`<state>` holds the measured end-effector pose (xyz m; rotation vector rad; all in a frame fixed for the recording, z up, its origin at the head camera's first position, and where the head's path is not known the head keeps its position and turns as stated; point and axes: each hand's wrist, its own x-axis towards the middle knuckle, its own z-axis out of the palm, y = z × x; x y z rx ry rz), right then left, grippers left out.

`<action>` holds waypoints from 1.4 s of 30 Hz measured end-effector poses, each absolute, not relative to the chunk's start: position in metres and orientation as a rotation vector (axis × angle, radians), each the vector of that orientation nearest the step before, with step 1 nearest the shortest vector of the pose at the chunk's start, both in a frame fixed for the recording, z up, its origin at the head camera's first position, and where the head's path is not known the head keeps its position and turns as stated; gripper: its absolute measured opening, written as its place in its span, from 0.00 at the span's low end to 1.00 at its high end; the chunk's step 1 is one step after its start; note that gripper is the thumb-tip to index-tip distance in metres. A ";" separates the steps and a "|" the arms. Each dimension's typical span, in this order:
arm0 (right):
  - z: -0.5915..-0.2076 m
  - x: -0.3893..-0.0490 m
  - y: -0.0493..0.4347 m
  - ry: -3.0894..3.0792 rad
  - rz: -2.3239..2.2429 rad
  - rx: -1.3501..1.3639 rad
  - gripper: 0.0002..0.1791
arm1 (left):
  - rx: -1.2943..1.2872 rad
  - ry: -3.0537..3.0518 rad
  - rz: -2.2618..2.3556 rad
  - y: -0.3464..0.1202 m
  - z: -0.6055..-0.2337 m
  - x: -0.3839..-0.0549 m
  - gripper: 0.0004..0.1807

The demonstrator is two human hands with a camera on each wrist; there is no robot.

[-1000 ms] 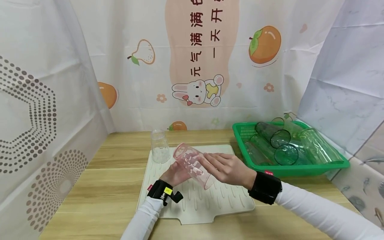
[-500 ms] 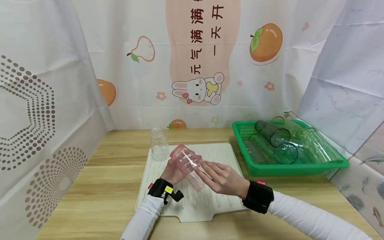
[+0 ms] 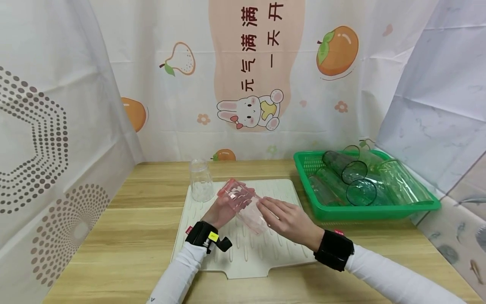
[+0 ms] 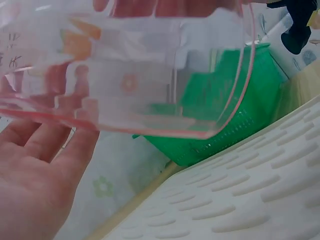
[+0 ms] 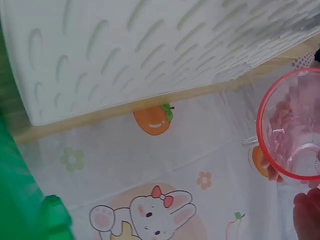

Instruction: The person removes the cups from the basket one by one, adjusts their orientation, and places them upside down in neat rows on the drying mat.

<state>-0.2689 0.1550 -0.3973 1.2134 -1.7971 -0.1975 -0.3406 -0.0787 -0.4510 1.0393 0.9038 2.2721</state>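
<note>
A clear pink cup is held tilted above the pale ribbed mat, one end up to the left and the other down to the right. My left hand grips it near the upper end, fingers passing behind the wall in the left wrist view. Against its right side rest the fairly straight fingers of my right hand; its thumb is hidden in the head view. The right wrist view looks into the cup's red-rimmed mouth. A clear glass stands upside down on the mat's far left corner.
A green basket at the right holds several tinted cups, including a dark grey one and a green one. Mat and basket stand on a wood-grain table. A printed curtain hangs behind.
The pink cup has turned a little in the hands and its lower end has shifted. My right hand moved slightly left, then back right, staying at the cup. The head view has tilted slightly.
</note>
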 end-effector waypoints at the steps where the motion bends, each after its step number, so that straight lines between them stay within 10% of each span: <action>1: -0.399 -0.268 0.158 -1.821 -0.192 1.202 0.21 | 1.033 0.925 2.270 -0.077 -0.450 -0.341 0.27; 42: -0.417 -0.238 0.211 -2.032 0.093 0.952 0.22 | 0.335 1.814 2.420 -0.076 -0.429 -0.416 0.34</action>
